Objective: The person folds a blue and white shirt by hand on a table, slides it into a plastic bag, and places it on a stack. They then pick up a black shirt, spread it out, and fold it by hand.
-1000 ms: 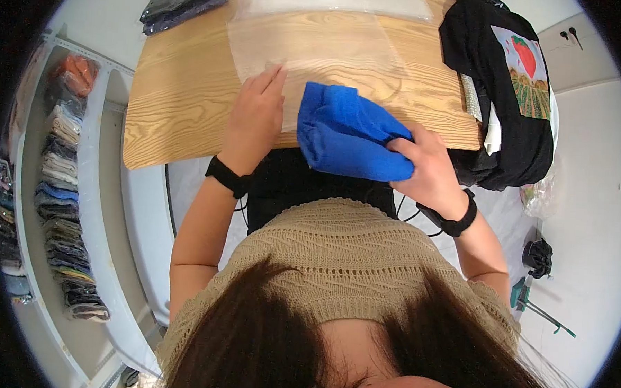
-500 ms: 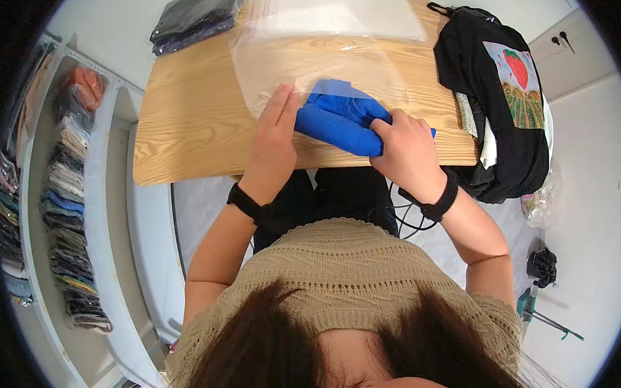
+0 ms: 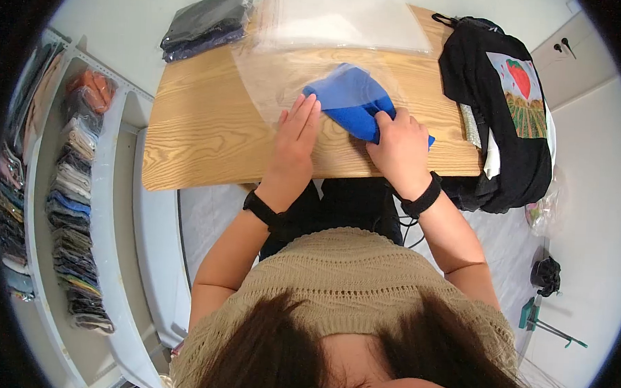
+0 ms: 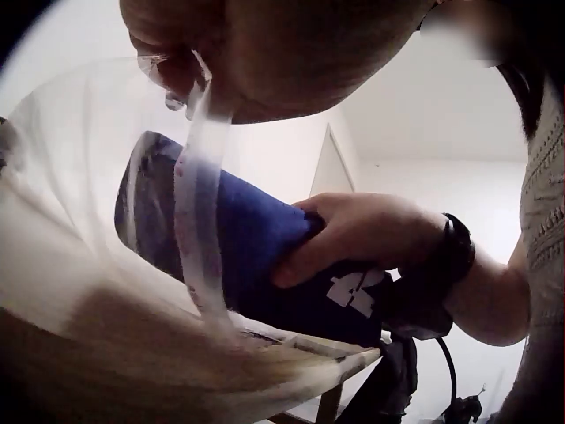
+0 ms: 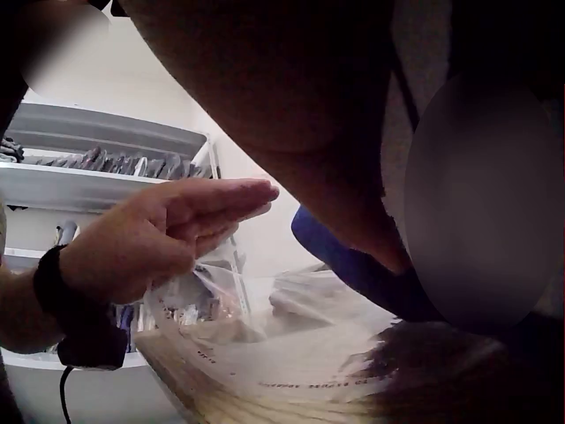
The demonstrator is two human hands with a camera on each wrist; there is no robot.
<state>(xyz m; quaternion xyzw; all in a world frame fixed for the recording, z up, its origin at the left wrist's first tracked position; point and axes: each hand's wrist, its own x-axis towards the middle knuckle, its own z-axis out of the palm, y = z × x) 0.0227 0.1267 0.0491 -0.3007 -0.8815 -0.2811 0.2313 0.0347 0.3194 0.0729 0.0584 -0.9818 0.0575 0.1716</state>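
My right hand (image 3: pixel 401 139) grips a folded blue garment (image 3: pixel 356 99) with a white print on it, thumb on top in the left wrist view. The far part of the garment lies inside the mouth of a clear plastic bag (image 3: pixel 273 88). My left hand (image 3: pixel 297 134) is at the left side of that mouth, fingers straight and together, touching the film. In the left wrist view the raised bag edge (image 4: pixel 196 212) arches up from the table to this hand, with the blue garment passing through.
More clear bags (image 3: pixel 339 22) lie at the far side of the wooden table (image 3: pixel 202 134). Packed dark clothes (image 3: pixel 207 23) sit at the back left corner. A black shirt with a strawberry picture (image 3: pixel 468 69) hangs over the right edge. Shelves of bagged clothes (image 3: pixel 74 204) stand left.
My right hand has carried the blue garment forward, from the table's front edge into the bag's mouth. My left hand has shifted right along with the mouth, and the film now overlies the garment.
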